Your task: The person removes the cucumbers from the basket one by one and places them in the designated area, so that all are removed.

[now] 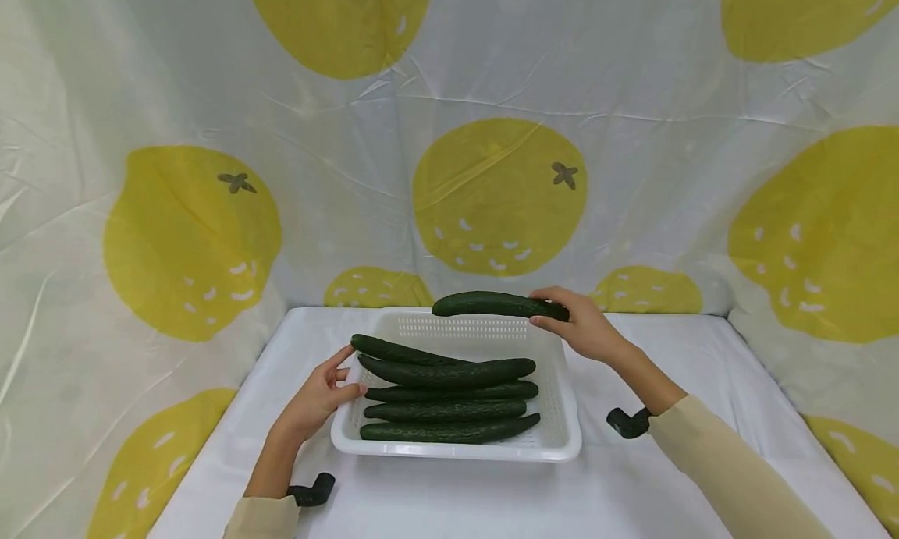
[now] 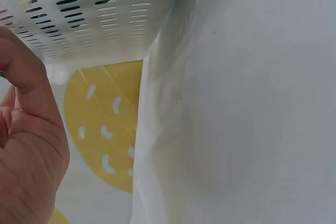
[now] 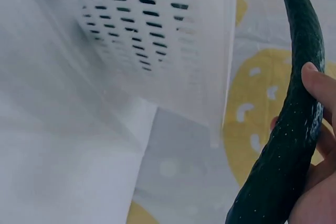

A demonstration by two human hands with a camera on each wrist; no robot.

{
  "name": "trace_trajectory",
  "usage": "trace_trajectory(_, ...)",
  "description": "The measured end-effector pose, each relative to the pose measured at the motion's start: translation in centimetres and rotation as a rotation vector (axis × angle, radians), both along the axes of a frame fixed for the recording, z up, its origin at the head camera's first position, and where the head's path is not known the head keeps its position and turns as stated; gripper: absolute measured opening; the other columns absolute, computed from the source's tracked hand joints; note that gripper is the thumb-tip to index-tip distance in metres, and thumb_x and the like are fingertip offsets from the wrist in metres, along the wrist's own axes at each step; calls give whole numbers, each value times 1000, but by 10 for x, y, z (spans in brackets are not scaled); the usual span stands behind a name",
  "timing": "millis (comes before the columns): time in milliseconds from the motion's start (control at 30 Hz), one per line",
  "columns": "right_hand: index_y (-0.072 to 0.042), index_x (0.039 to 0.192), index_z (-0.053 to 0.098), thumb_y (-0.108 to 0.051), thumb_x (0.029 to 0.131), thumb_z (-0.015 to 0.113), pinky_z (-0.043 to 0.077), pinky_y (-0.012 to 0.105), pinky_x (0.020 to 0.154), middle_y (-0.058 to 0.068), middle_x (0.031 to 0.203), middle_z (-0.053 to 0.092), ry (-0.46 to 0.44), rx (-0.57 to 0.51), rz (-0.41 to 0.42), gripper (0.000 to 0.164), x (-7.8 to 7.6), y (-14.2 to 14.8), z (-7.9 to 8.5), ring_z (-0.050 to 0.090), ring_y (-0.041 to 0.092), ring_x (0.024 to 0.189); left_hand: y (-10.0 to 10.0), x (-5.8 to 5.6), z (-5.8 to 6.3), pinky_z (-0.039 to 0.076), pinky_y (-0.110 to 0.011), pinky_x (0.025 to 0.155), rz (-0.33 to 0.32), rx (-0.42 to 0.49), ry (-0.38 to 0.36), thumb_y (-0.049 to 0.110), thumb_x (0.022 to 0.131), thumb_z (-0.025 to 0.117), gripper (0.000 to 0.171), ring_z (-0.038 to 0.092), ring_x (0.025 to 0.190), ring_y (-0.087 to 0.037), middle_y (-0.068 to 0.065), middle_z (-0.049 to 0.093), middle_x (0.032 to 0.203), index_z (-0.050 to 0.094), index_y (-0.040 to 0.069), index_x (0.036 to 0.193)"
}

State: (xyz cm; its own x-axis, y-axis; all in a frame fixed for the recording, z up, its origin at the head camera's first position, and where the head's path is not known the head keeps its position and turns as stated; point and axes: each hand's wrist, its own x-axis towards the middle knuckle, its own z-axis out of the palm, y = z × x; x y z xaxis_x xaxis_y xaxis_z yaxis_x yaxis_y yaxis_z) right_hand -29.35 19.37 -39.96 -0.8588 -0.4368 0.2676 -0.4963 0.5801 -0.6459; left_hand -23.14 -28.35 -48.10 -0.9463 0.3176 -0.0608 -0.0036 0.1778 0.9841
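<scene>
A dark green cucumber (image 1: pixel 485 303) is gripped near one end by my right hand (image 1: pixel 583 320), above the basket's far side. In the right wrist view the cucumber (image 3: pixel 286 145) slants upward, with the thumb on it and fingers behind. A white perforated plastic basket (image 1: pixel 456 451) holds several more cucumbers (image 1: pixel 449 432) lying crosswise, roughly parallel. At the basket's left side is my left hand (image 1: pixel 316 395), fingers and thumb spread apart near the rim. Its forefinger meets the tip of the farthest cucumber (image 1: pixel 403 352), and its thumb lies near another's end. The left wrist view mostly hides these contacts.
The basket stands on a white-covered table (image 1: pixel 456 500). Behind it and along the sides hangs a pale curtain (image 1: pixel 337 188) with yellow lemon prints. A black wrist mount (image 1: pixel 312 491) sits on the left wrist, another mount (image 1: pixel 627 423) on the right.
</scene>
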Motion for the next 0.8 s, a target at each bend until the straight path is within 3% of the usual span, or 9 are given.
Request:
trace_trajectory(233, -13, 143, 59, -34, 100, 68, 44, 59, 108, 12, 147, 58, 1, 5, -61, 49, 5, 41, -16, 52, 37, 137, -1, -1, 2, 61, -30, 78, 35, -68, 2, 7, 93, 71, 95, 70, 89, -10, -24, 67, 129, 11, 10, 167)
trace_trajectory(367, -17, 140, 62, -35, 99, 68, 53, 47, 92, 10, 138, 64, 15, 27, -103, 45, 10, 66, -24, 62, 31, 117, -1, -1, 2, 60, -29, 80, 34, -84, 2, 7, 93, 70, 94, 69, 91, -9, -23, 66, 132, 11, 11, 167)
trace_trajectory(600, -17, 145, 59, -36, 101, 65, 52, 39, 88, 15, 144, 60, -19, 81, -169, 48, 23, 106, -28, 60, 33, 122, 2, -1, 2, 59, -26, 85, 8, -20, 42, 2, 93, 66, 92, 68, 95, -9, -28, 64, 131, 9, 7, 166)
trace_trajectory(800, -17, 145, 58, -34, 101, 65, 50, 49, 90, 18, 145, 58, -42, 105, -200, 47, 31, 135, -32, 57, 40, 126, 3, -2, -2, 61, -30, 85, 3, 44, 57, -3, 92, 64, 92, 70, 97, -10, -17, 69, 127, 10, 6, 166)
